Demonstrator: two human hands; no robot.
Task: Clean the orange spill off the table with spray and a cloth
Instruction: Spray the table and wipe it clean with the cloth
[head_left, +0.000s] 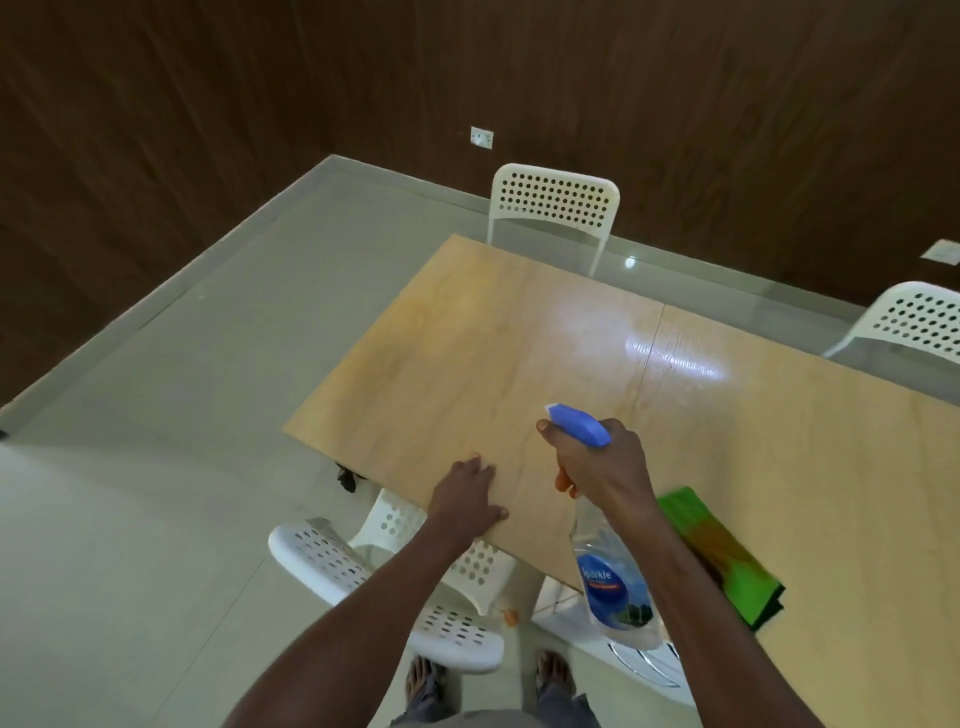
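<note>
Surface: pale wooden table (597, 332), faint orange streaks near its left end.
Right hand (597, 462): clamped round clear blue-nozzled spray bottle (613, 577), above near edge.
Left hand (467, 499): flat on table, fingers relaxed.
Cloth: green folded cloth (727, 556), orange-stained, beside bottle.

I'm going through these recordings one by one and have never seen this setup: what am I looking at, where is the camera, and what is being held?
There is no machine here. One wide-angle camera sits on a person's head and looks forward and down, so the two bare arms reach in from the bottom edge. The left hand rests flat on the near edge of the wooden table. The right hand grips a clear spray bottle with a blue nozzle, held above the table. A green cloth with orange-brown stains lies on the table beside the right forearm. White perforated chairs stand around the table. No clear orange spill shows on the tabletop in this picture.
</note>
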